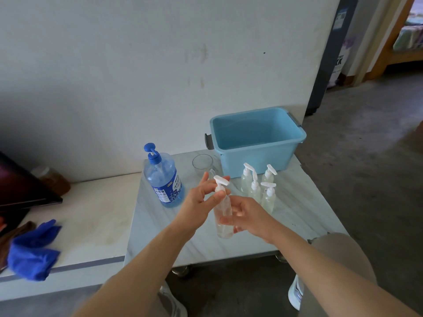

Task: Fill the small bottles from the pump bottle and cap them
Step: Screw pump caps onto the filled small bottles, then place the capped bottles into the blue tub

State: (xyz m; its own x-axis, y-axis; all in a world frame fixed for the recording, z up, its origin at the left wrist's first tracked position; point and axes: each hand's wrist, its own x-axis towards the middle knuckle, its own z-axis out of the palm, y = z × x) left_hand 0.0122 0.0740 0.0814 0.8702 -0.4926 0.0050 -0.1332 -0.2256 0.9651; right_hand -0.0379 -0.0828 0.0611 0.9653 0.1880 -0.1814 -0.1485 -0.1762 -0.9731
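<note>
Where the small bottle (223, 213) is: over the front middle of the table (206, 245), slightly tilted, between the left hand (200, 197) and the right hand (248, 217); whether its base touches the tabletop I cannot tell.
right hand: curled fingers wrap the clear body of the small bottle from the right side.
left hand: reaching in from the left, thumb and bent fingers pinch the neck of the pump cap (220, 180) just under its white head; the forefinger points up behind it.
pump cap: white, sitting on the mouth of the small bottle.
pump bottle (163, 179): large and clear, with blue liquid, a blue pump top and a blue label; it stands on the table left of the hands, apart from them.
four other bottles (258, 188): small and clear, each with a white pump cap on, clustered just right of the hands and in front of the tub.
glass (202, 163): clear, standing between the pump bottle and the tub.
tub (256, 138): light blue plastic with grey handles, at the back right of the table by the wall.
cloth (32, 250): blue, bunched on the white ledge (91, 213) at the left.
jar (53, 179): amber and blurred, at the back of the ledge by the wall.
</note>
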